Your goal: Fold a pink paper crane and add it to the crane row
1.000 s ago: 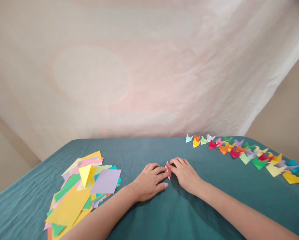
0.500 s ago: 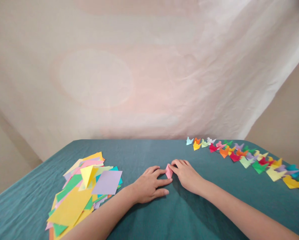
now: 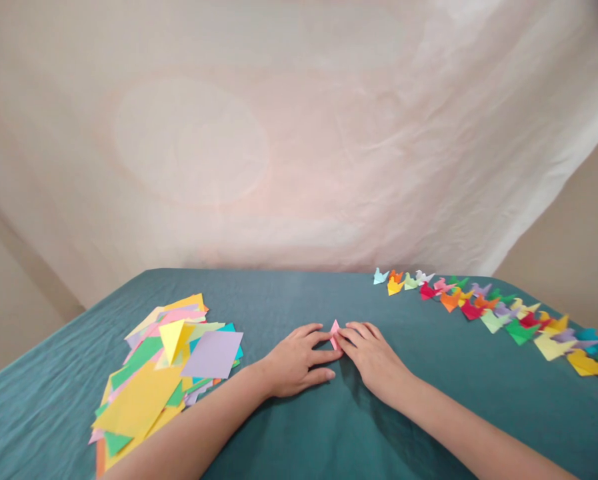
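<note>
A small piece of folded pink paper (image 3: 335, 335), narrow and pointed at the top, lies on the tablecloth between my hands. My left hand (image 3: 301, 360) rests at its left with the fingers spread; the index and middle fingertips touch its left side and lower end. From the right, my right hand (image 3: 373, 357) lays its outstretched fingertips over the paper's right side. The fingers of that hand are slightly apart, and its thumb is hidden. Part of the pink paper is covered by the fingertips.
To the left spreads a pile of coloured paper squares (image 3: 143, 407), with a lilac sheet (image 3: 213, 355) and a folded yellow piece (image 3: 173, 339) on top. Several folded paper birds (image 3: 493, 321) stand in rows along the right. A green cloth (image 3: 289, 433) covers the table; a pale curtain (image 3: 299, 147) hangs behind.
My right hand has shifted a little left and flattened, its fingers now stretched over the pink paper. My left hand stays beside it. The camera view has tilted slightly.
</note>
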{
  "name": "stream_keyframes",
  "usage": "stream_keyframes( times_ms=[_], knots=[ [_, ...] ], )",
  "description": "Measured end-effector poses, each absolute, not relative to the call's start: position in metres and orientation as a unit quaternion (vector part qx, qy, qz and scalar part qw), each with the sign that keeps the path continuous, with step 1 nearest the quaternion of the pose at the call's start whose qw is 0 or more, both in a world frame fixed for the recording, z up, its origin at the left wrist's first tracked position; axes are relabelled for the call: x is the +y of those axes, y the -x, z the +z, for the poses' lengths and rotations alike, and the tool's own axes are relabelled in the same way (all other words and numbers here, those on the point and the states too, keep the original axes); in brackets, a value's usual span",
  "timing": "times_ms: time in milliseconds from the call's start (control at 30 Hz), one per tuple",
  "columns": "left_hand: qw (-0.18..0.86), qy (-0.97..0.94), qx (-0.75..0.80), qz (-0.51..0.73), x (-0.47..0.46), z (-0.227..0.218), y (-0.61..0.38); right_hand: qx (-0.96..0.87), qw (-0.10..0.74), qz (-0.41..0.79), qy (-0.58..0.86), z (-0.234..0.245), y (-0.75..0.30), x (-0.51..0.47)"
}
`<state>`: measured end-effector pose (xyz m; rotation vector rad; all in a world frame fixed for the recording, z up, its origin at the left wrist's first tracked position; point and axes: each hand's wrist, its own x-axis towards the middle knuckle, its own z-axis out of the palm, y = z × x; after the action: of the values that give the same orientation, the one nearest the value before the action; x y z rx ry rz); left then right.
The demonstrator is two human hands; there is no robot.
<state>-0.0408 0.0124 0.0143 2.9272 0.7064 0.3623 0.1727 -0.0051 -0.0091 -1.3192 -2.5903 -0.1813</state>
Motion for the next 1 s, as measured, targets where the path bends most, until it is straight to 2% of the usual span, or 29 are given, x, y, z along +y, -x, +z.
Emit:
stream_keyframes(
  times_ms=[300, 667, 1000],
  knots=[
    [0.050, -0.933, 0.326, 0.141, 0.014, 0.006, 0.038, -0.888, 0.121, -0.044, 0.441, -0.006, -0.174, -0.007],
    [0.058, -0.938, 0.315, 0.131, 0.015, 0.003, 0.040, -0.894, 0.112, 0.042, 0.433, -0.004, -0.187, -0.002],
    [0.079, -0.934, 0.318, 0.141, 0.014, 0.007, 0.037, -0.898, 0.115, 0.040, 0.423, 0.001, -0.188, -0.003]
  ],
)
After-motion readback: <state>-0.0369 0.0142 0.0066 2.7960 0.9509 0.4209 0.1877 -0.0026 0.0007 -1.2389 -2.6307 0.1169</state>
